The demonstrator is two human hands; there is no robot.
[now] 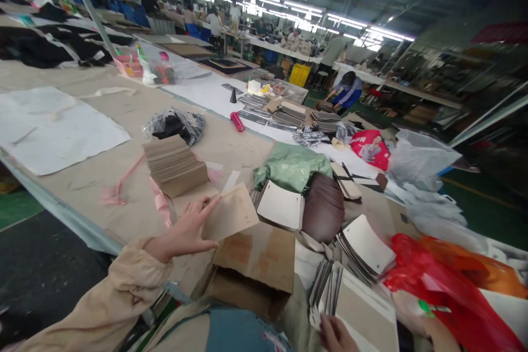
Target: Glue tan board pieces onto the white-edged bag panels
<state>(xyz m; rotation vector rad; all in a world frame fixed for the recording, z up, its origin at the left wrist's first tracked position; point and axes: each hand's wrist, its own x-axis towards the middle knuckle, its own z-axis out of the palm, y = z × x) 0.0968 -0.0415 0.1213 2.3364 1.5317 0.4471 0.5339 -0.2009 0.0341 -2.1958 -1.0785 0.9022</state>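
My left hand point(190, 229) reaches out from a beige sleeve and grips a tan cut panel point(231, 212) by its near edge, thumb under and fingers on top. The panel hangs tilted above the flap of a cardboard box point(256, 264). Just beyond it lies a leaning stack of tan panels point(175, 164). My right hand point(336, 334) shows at the bottom edge, fingers curled on a fanned bundle of grey-and-white panels point(355, 308) resting near my lap. More fanned white-faced panels point(365, 247) and a brown stack point(324, 206) lie past the box.
A long tan worktable point(82, 165) runs left, with a white sheet point(49, 126), pink strips point(119, 184) and a black bagged bundle point(175, 125). A green bag point(291, 165), red and orange bags point(445, 280) and clear bags point(416, 159) crowd the right. Other workers stand at far tables.
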